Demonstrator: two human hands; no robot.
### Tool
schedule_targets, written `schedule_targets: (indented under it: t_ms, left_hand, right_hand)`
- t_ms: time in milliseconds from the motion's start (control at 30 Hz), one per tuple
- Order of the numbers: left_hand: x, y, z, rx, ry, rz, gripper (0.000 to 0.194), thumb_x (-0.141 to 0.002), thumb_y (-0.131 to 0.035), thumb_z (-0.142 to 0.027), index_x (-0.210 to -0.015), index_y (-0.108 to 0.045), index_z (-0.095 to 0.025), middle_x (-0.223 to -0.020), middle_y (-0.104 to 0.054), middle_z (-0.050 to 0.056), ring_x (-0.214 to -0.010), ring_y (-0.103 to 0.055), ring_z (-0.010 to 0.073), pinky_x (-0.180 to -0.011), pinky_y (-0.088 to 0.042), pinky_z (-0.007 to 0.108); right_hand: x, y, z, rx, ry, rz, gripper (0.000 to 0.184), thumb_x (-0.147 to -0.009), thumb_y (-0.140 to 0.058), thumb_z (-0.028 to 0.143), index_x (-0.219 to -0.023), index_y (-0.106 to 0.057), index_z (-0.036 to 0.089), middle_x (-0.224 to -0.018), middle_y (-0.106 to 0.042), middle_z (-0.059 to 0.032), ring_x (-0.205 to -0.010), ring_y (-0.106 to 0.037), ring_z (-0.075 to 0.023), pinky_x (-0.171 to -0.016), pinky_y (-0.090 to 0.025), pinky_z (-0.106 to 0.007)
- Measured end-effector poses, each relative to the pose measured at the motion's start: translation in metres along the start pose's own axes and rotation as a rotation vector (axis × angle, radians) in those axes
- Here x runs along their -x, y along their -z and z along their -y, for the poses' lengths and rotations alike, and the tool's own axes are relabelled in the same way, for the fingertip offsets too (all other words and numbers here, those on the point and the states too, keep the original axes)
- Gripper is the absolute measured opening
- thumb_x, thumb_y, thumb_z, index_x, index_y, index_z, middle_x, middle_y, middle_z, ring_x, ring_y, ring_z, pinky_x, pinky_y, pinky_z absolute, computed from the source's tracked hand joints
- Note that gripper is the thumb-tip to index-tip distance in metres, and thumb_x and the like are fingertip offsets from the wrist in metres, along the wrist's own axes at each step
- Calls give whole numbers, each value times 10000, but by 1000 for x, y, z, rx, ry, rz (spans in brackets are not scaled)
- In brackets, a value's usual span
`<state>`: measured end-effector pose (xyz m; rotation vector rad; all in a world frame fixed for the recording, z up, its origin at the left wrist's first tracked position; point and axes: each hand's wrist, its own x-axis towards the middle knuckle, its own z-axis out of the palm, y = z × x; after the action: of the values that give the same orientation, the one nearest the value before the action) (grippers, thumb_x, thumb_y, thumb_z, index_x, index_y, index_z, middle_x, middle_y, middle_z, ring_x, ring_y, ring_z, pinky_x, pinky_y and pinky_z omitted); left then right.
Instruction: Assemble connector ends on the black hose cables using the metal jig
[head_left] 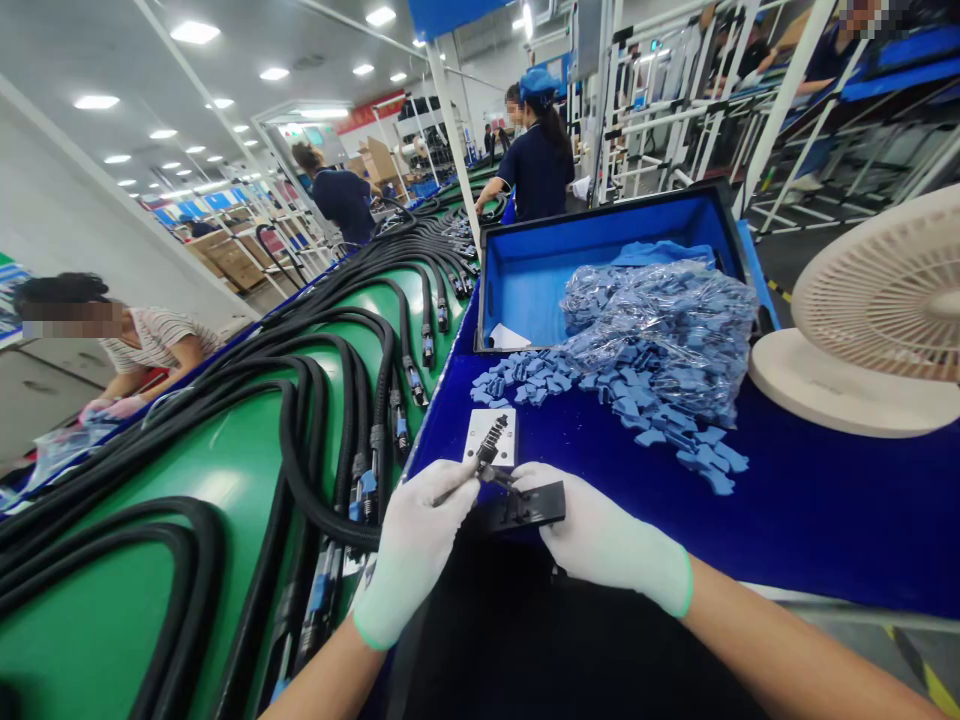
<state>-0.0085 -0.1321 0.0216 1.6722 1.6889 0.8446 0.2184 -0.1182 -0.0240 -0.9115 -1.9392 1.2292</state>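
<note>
My left hand (431, 535), in a white glove, is closed with its fingertips on a black ribbed fitting (491, 442) that points up and away. A thick black hose (337, 528) runs up behind this hand; whether it joins the fitting is hidden. My right hand (592, 530), gloved too, grips a dark rectangular block (536, 503) with small pegs or holes on its face. The fitting's lower end meets the right fingertips just above the block. Just beyond both hands, a white block with holes (480, 425) lies on the blue table (787, 530).
Small blue plastic pieces (637, 385) spill from a clear bag (667, 320) in front of a blue bin (525, 285). At right stands a beige fan (885, 300). Black hoses cover a green belt (225, 430) at left. Co-workers stand along it, one person (161, 345) across from me.
</note>
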Motion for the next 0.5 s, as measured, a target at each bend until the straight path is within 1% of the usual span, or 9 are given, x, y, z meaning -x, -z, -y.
schedule_targets:
  t_ms: [33,67,133,200,267,333,367,433,500]
  left_hand:
    - [-2,2,-1,16,4,21,308,-932,-687,-455,-1113,-803,-234,-1121,-755,30,-1080,-681,241,-941,-505,298]
    - [-6,4,-2,58,18,59,349,-941,-677,-465,-1179,-787,-234,-1185,-749,38,-1124,-681,248,-977,-508,306]
    - [-19,10,-5,179,25,170,477,-980,-614,-508,-1364,-706,-240,-1330,-708,57,-1200,-672,257,-1031,-513,333]
    - [-35,14,-9,229,-40,296,559,-1003,-561,-548,-1465,-635,-241,-1429,-655,68,-1273,-643,265,-1095,-492,359]
    - [-49,13,-13,217,-103,357,579,-982,-583,-564,-1437,-661,-215,-1433,-651,79,-1297,-630,287,-1133,-472,383]
    - [-58,9,-16,221,-89,368,569,-947,-639,-542,-1386,-695,-185,-1382,-683,93,-1250,-656,309,-1109,-494,405]
    - [-59,6,-17,243,-68,361,557,-934,-662,-520,-1375,-698,-182,-1348,-701,95,-1211,-676,311,-1077,-517,407]
    - [-59,-1,-19,216,-58,335,500,-910,-709,-450,-1341,-713,-197,-1294,-728,77,-1146,-702,294,-1041,-534,389]
    - [-56,-6,-21,92,-91,252,430,-891,-736,-395,-1281,-747,-213,-1249,-747,52,-1111,-712,272,-1062,-516,369]
  right_hand:
    - [0,-1,-2,1,-24,-13,391,-846,-457,44,-1169,-664,119,-1215,-648,-86,-1086,-625,-114,-1157,-507,-288]
    - [0,-2,-4,3,-47,-25,336,-835,-456,30,-1090,-659,113,-1154,-657,-76,-1041,-619,-105,-1108,-517,-263]
    - [-1,-4,-7,0,-86,-32,257,-828,-452,17,-993,-626,110,-1052,-656,-54,-960,-606,-87,-988,-524,-214]
    - [-2,-5,-7,12,-106,-28,215,-855,-426,27,-962,-591,114,-987,-643,-38,-878,-586,-72,-884,-509,-196]
    - [-3,-3,-4,105,-116,-28,205,-894,-397,56,-973,-577,116,-995,-635,-45,-848,-567,-80,-863,-492,-218]
    - [-4,1,-1,220,-131,-32,205,-930,-416,124,-1031,-595,118,-1088,-638,-67,-884,-573,-99,-887,-478,-245]
    - [-4,3,1,251,-157,-23,209,-943,-448,173,-1065,-610,124,-1116,-641,-70,-885,-575,-103,-875,-469,-248]
    - [-5,6,-1,283,-246,2,214,-947,-518,282,-1055,-638,142,-1066,-657,-55,-815,-562,-95,-790,-429,-238]
    - [-8,6,-9,332,-325,8,218,-948,-531,335,-983,-649,155,-954,-657,-34,-715,-511,-75,-706,-351,-238]
